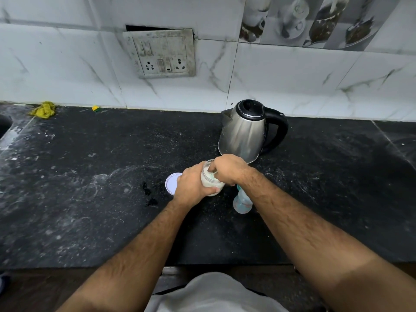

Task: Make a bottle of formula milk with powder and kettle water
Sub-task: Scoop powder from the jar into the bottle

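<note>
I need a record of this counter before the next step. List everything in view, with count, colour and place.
Powder jar: one, clear with white powder, centre of counter, open.
Jar lid: one, white, flat on counter beside the jar.
Baby bottle: one, clear bluish, under the right forearm.
Kettle: one, steel with black handle, behind the jar.
Cloth: one, yellow, back left by the wall.
Sponge: one, yellow-green, by the wall.
Switch plate: one, grey, on the tiled wall.
Counter: one, black.
Left hand: grips the jar.
Right hand: fingers reach into the jar mouth.

Brushed-steel kettle [244,131], speckled stone counter [90,199]
</note>
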Tool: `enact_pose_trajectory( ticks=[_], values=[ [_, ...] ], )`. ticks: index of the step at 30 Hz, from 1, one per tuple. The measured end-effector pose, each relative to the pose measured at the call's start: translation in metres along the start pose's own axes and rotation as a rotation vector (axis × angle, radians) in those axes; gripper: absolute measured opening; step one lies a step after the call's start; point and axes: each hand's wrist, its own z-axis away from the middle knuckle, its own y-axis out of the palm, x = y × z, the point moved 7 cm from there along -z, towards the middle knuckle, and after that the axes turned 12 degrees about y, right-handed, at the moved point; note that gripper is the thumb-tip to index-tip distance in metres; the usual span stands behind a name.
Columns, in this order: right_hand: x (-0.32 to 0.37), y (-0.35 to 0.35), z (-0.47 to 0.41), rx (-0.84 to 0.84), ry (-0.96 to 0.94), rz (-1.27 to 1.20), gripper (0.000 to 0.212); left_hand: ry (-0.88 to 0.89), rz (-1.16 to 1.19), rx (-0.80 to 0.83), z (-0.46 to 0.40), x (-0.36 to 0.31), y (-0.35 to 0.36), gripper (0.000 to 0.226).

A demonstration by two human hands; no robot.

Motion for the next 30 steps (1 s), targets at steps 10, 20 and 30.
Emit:
enact_pose_trajectory(
  ticks=[10,20,30],
  values=[
    [-0.023,0.009,0.011,-0.305,0.059,-0.343,0.016,-0.015,-0.109,0.062,0.0,-0.003,0.01,0.082],
    [-0.04,0.008,0.023,-0.315,0.024,-0.488,0.015,0.016,-0.133,0.049,0.002,-0.005,0.012,0.081],
    [-0.032,0.007,0.02,-0.266,-0.009,-0.162,0.016,-0.002,-0.178,0.08,0.003,-0.009,0.013,0.086]
  ],
)
